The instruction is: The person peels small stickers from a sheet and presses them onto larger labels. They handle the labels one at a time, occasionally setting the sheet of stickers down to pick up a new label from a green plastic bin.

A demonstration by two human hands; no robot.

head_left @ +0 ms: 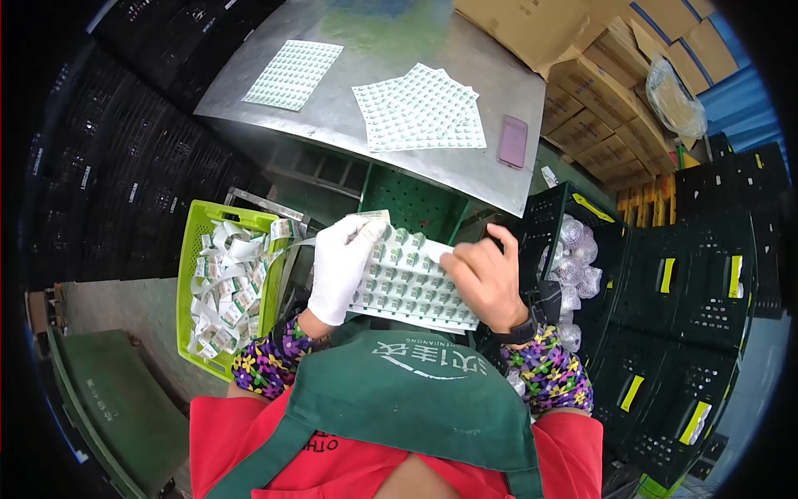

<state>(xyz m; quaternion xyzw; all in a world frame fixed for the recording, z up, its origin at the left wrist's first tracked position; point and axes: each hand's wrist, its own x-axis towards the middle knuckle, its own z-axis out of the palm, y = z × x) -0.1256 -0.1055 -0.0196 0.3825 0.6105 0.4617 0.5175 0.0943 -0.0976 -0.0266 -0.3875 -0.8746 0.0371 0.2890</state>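
The gloved left hand clasps the left edge of a sticker sheet while the bare right hand's fingers press together on its right edge.

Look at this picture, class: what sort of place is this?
Probably a packing or warehouse area: stacked cardboard boxes, black plastic crates, and sticker sheets on a metal table, with another sheet in the hands.

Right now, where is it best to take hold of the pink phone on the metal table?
Probably by the two long edges of the phone, coming from above. It lies flat on the table near the right edge, apart from the sticker sheets, so both sides look free.
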